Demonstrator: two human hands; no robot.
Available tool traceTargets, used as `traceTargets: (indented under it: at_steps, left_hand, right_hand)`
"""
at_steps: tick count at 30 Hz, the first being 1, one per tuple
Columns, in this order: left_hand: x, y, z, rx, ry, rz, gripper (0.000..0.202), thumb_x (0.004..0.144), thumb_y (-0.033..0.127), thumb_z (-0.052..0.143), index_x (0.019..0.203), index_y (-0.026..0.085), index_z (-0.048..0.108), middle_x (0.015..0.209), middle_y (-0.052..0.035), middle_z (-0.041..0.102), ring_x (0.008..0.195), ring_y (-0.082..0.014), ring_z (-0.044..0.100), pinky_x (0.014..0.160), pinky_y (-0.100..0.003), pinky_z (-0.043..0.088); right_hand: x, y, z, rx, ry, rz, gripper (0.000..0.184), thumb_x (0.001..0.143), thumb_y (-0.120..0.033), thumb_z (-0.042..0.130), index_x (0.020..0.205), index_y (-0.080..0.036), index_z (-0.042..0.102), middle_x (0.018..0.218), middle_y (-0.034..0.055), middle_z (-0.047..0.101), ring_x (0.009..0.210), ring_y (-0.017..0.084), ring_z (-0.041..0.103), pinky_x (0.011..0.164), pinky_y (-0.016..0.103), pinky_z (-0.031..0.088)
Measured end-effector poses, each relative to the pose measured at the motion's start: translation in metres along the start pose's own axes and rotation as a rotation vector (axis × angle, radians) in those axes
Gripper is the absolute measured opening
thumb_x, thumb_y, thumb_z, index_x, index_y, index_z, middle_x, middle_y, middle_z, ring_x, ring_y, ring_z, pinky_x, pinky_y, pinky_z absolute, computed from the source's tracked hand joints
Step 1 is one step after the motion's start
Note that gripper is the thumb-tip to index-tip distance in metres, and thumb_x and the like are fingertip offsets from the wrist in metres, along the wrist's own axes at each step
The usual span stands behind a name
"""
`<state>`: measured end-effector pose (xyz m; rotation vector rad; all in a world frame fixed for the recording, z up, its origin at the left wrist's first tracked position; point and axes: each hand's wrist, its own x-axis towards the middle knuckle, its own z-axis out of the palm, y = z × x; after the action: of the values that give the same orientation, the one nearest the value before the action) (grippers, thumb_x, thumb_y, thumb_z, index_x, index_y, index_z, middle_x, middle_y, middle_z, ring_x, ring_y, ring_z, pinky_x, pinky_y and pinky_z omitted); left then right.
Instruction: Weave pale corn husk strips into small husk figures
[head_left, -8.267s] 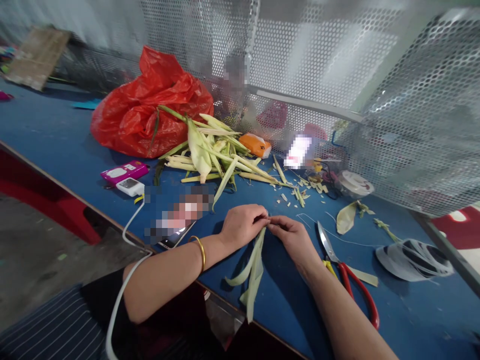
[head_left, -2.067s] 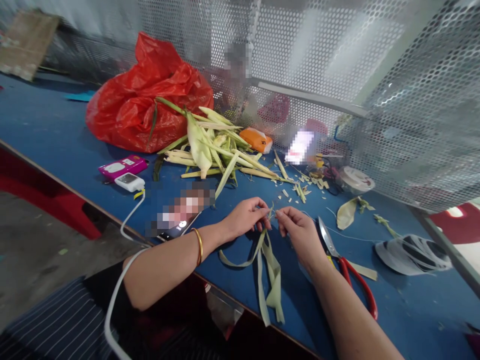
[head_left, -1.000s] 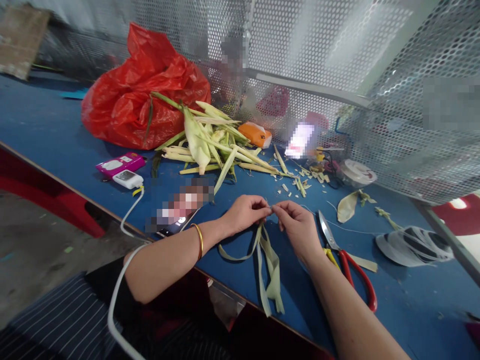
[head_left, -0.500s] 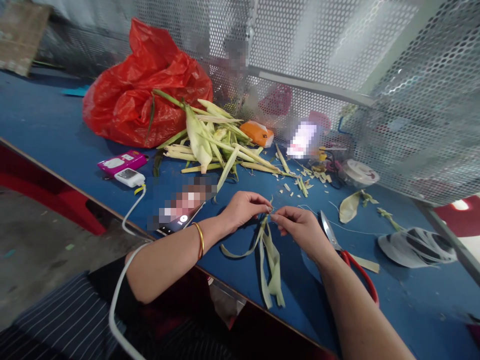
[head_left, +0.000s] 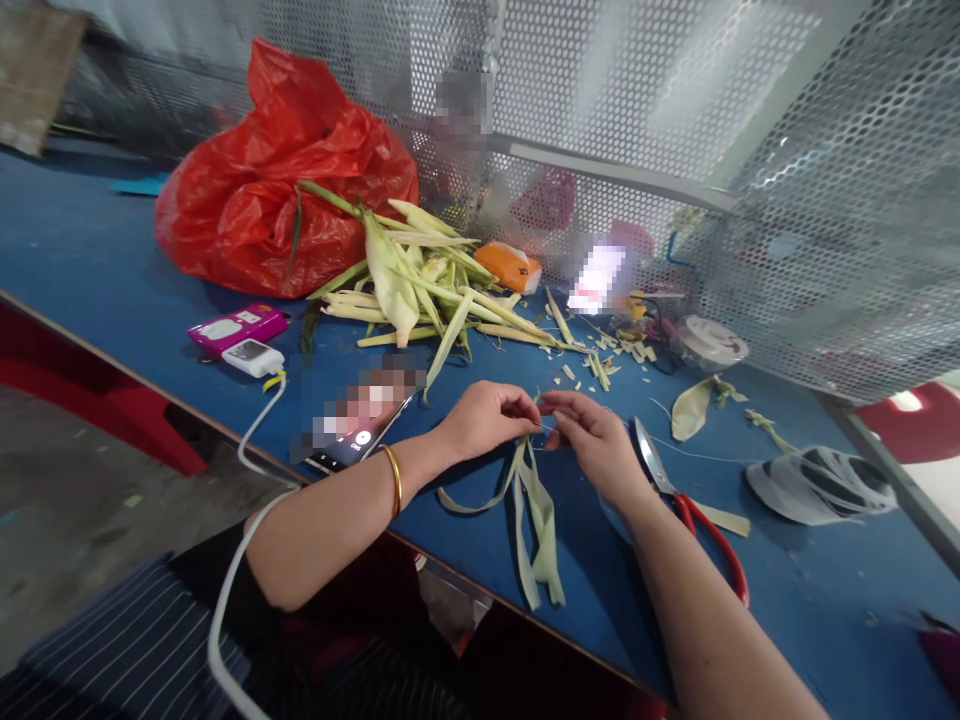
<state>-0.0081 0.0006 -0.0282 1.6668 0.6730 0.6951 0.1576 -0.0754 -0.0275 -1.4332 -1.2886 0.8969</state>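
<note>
Husk strips (head_left: 541, 505): in the head view, left of the scissors (head_left: 684, 505), hanging below the left hand (head_left: 489, 420).
Left grip: thumb and fingertips pinched on the strips' gathered top.
Right grip: right hand (head_left: 596, 440), between strips and scissors, has fingertips just beside the left's; I cannot tell whether it pinches the fine thread there.
Handling: probably light, limp and easily split lengthwise, hardly slippery; best held at the gathered top, tails left loose.
Tails: seemingly three, one curling leftward.
Scissors: one pair.
Thread spool (head_left: 821, 485): one, right of the scissors.
Loose husk piece (head_left: 691, 408): one, beyond the scissors.
Husk pile (head_left: 427, 290): far left of the scissors, too overlapped to count.
Red plastic bag (head_left: 277, 190): one, behind that pile, farther left of the scissors.
</note>
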Motion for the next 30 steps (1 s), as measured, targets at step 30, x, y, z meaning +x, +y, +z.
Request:
traceTargets:
  at_steps: [30]
  left_hand:
    - [-0.008,0.000,0.009,0.915,0.150,0.216,0.007,0.086,0.022,0.057,0.085,0.022,0.064,0.085,-0.0039,0.069,0.088,-0.0200,0.062,0.073,-0.028,0.039]
  right_hand:
    - [-0.006,0.005,0.012,-0.382,0.021,-0.077,0.020,0.083,-0.022,0.051,0.099,-0.026,0.063,0.087,0.0032,0.078,0.086,0.023,0.073,0.071,0.032,0.050]
